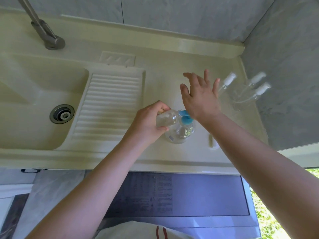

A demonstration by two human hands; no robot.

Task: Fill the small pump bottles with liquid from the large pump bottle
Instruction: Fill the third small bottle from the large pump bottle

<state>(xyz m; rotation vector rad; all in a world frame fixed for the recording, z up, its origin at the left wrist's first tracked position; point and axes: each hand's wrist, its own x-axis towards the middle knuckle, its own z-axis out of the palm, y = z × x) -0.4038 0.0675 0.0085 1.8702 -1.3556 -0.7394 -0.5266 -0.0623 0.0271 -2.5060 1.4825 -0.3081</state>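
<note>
The large clear pump bottle (181, 133) with a blue pump head (185, 118) stands on the cream counter. My left hand (150, 121) grips a small clear bottle (166, 119), tilted with its mouth against the blue pump's spout. My right hand (198, 95) hovers above the pump with fingers spread and straight; its heel lies over the blue head. Three small clear pump bottles with white tops (245, 88) stand grouped at the right, by the wall corner.
A sink basin (34, 94) with a metal drain (61, 114) and a ribbed draining board (108, 107) lie to the left. A grey tap (46, 33) rises at the back left. A small white pump piece (213, 141) lies on the counter near my right forearm.
</note>
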